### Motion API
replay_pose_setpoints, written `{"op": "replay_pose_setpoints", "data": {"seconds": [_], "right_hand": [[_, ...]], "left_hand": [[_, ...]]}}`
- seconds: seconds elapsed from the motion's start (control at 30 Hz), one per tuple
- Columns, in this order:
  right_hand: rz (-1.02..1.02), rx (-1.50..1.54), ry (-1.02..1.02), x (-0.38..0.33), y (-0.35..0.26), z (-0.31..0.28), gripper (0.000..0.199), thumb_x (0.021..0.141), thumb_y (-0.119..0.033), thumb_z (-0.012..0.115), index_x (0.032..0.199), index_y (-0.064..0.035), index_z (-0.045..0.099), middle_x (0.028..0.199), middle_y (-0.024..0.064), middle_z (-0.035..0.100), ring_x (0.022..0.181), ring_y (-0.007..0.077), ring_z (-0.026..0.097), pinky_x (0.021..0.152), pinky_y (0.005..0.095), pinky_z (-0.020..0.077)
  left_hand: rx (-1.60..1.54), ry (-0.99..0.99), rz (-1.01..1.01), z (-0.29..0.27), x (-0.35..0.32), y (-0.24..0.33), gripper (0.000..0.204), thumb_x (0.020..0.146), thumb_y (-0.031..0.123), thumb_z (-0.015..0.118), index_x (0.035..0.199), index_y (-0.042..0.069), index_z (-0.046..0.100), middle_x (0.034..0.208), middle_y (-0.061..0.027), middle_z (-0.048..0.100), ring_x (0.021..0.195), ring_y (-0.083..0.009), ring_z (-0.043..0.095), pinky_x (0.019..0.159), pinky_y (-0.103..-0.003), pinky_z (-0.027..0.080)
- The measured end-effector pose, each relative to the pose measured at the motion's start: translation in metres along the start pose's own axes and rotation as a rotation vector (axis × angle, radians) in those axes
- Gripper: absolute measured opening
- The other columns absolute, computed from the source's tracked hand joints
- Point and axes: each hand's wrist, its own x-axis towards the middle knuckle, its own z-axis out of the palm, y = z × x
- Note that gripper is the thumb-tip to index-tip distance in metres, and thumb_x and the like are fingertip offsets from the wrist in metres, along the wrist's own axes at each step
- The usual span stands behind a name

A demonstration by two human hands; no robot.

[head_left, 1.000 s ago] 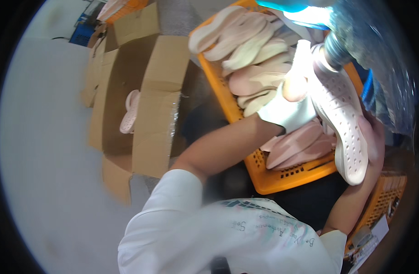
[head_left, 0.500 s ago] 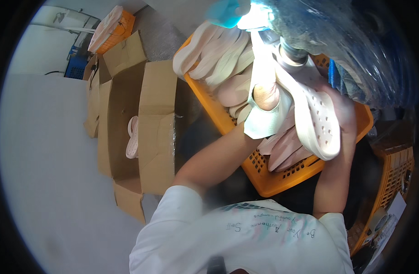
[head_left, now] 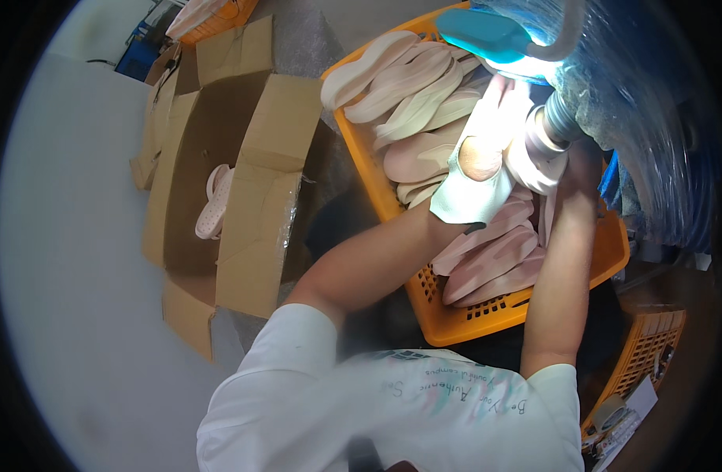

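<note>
Under a bright lamp with a teal housing (head_left: 483, 35), my left hand (head_left: 487, 153) wears a white glove that leaves a bare patch on its back. Its fingers close on a pale pink clog (head_left: 526, 171), partly washed out by the glare. My right hand (head_left: 579, 169) is on the other side of the clog, its fingers mostly hidden. The clog is up against a round metal machine head (head_left: 551, 130). Below my hands, an orange crate (head_left: 455, 329) holds several pale pink and cream clogs (head_left: 495, 263), lying on their sides.
To the left, an open cardboard box (head_left: 278, 118) has a pink clog (head_left: 213, 212) inside. Plastic-wrapped machinery (head_left: 636, 94) fills the upper right. At the lower right, another orange crate (head_left: 644, 338) stands by a tape roll (head_left: 610, 413) and paper.
The clog has turned and moved up under the machine head; its holed upper, plain before, is now mostly hidden. My right hand has moved up. The whole view has shifted slightly.
</note>
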Motion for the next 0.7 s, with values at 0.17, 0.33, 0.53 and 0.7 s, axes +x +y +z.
{"op": "replay_pose_setpoints", "data": {"seconds": [0.17,0.33,0.53,0.7], "right_hand": [[-0.04,0.176,0.136,-0.008,-0.007,-0.012,0.05,0.093,-0.016,0.065,0.138,-0.0029,0.048,0.133,0.0118,0.055,0.12,0.0248,0.054,0.102,0.04,0.0463],[0.023,0.279,0.533,-0.055,-0.037,-0.073,0.058,0.092,-0.016,0.066,0.144,-0.0044,0.044,0.139,0.0129,0.051,0.128,0.0277,0.05,0.106,0.0424,0.0442],[0.305,-0.127,0.674,-0.197,-0.086,-0.057,0.07,0.085,-0.008,0.064,0.149,-0.0032,0.036,0.141,0.0159,0.05,0.127,0.0315,0.053,0.095,0.0443,0.0542],[0.431,0.155,0.422,-0.259,-0.105,0.041,0.081,0.083,-0.002,0.059,0.152,0.009,0.019,0.14,0.0256,0.049,0.122,0.0335,0.059,0.088,0.0417,0.0612]], "left_hand": [[1.084,-0.324,0.155,0.004,0.011,0.003,0.046,0.09,0.015,0.063,0.13,-0.005,0.052,0.121,-0.0148,0.062,0.112,-0.0245,0.062,0.098,-0.037,0.05],[0.697,-0.214,0.167,-0.005,-0.018,-0.002,0.021,0.098,0.013,0.053,0.113,0.0,0.057,0.108,-0.0099,0.063,0.098,-0.0208,0.064,0.089,-0.035,0.052],[0.114,-0.422,-0.085,-0.034,-0.008,0.002,0.024,0.096,0.015,0.058,0.115,0.0,0.059,0.102,-0.008,0.066,0.088,-0.0202,0.067,0.077,-0.034,0.056],[0.229,-0.248,-0.02,-0.037,-0.015,-0.021,0.023,0.096,0.017,0.059,0.112,0.001,0.06,0.099,-0.0069,0.066,0.085,-0.0195,0.066,0.075,-0.033,0.056]]}}
